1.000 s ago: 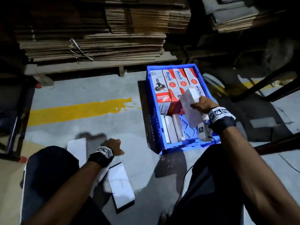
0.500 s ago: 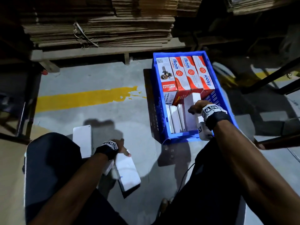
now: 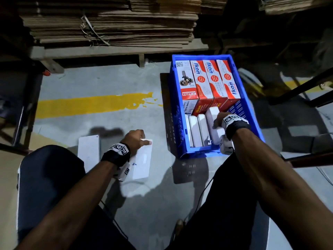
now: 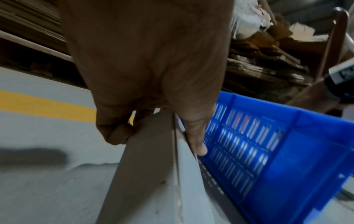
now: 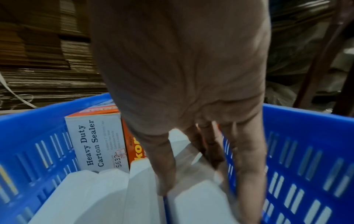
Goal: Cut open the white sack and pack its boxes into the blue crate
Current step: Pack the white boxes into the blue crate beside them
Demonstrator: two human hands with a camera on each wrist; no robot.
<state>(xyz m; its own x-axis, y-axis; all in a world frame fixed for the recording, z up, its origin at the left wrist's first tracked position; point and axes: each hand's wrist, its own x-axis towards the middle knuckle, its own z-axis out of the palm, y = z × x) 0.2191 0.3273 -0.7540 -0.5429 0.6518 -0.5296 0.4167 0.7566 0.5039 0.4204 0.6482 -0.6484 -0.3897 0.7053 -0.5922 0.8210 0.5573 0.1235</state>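
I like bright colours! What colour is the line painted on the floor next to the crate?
Yellow. The floor line shows best in the head view.

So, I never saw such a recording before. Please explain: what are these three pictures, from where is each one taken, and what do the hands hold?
No machine here: a person wears three cameras. The head picture looks down on both arms. The other two look along each wrist at the fingers. The left hand grips a flat white box by its end. The right hand holds a second white box upright inside the blue crate, beside white boxes standing on edge. Red-and-white Ikon boxes fill the crate's far end. A third white box lies on the floor, further left.
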